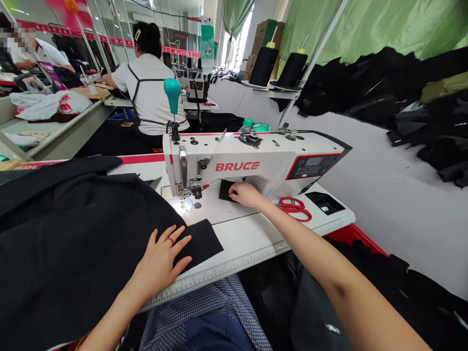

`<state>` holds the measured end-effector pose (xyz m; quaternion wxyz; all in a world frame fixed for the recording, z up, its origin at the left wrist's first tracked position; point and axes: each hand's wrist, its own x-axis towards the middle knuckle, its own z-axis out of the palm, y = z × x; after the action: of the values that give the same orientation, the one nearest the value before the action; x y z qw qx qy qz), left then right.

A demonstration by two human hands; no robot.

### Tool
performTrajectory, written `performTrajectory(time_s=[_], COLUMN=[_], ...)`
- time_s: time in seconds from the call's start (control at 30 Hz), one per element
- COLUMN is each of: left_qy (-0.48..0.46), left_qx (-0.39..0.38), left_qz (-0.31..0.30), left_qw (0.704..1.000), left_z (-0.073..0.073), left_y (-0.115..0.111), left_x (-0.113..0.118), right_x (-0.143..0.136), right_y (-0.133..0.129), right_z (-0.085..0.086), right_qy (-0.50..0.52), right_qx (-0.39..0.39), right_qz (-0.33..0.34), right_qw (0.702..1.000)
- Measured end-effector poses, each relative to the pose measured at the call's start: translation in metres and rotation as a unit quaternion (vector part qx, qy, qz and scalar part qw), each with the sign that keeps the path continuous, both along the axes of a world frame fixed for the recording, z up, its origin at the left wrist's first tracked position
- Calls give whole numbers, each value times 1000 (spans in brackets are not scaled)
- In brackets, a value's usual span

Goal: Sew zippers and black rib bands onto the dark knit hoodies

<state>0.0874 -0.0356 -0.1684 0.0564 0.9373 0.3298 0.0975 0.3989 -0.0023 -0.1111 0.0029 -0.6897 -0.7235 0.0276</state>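
Two pieces of black cloth are under the hands on the white sewing table [241, 236]. The large black cloth [73, 234] is matte and plain, spreading in soft folds across the left side and hanging past the front edge. From its right edge sticks out a flat, square-cornered black panel [204, 240]; whether the two are joined, I cannot tell. The left hand [161, 256] lies palm down where they meet, fingers spread apart, gripping nothing. The small black piece [224, 190] lies under the arm of the sewing machine [252, 151], right of the needle. The right hand [244, 194] has thumb and fingers together on its edge and covers part of it.

The machine arm stands over the small piece, with the lit needle plate [187, 205] to its left. Red-handled scissors [287, 210] lie just beside the right forearm. A teal-handled tool [172, 96] stands upright on the machine's left end, and a co-worker [151, 90] sits beyond. Two black thread cones [262, 67] stand behind on a rack.

A black recessed tray [331, 204] in the table's right end holds a small white object. Behind the machine are a green-capped bottle [247, 125] and a teal-topped container [261, 127], contents hidden. White plastic bags [54, 103] lie on the far-left table, and cardboard boxes [263, 36] are stacked by the window.
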Motion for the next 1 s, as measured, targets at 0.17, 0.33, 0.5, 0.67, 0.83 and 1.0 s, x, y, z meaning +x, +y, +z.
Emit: performTrajectory(time_s=[0.17,0.33,0.5,0.67,0.83,1.0], left_qy=[-26,-51,-59,-81,-143,-340], left_qx=[-22,-77,-166,-208,-302,-361], left_qz=[11,-47,32,47,-47,60], left_qw=[999,995,984,974,941,866], left_z=[9,36,34,15,20,34], left_y=[-5,2,47,57,8,-8], left_x=[10,74,151,180,166,155], right_x=[5,1,3,16,21,5], right_y=[-4,7,4,-6,-14,-38], right_z=[-5,-7,-4,7,21,18], right_qy=[-20,-48,-48,5,103,164], right_qx=[4,0,7,46,82,80], right_qz=[16,28,19,-32,-36,-40], right_qw=[1000,998,999,998,991,982])
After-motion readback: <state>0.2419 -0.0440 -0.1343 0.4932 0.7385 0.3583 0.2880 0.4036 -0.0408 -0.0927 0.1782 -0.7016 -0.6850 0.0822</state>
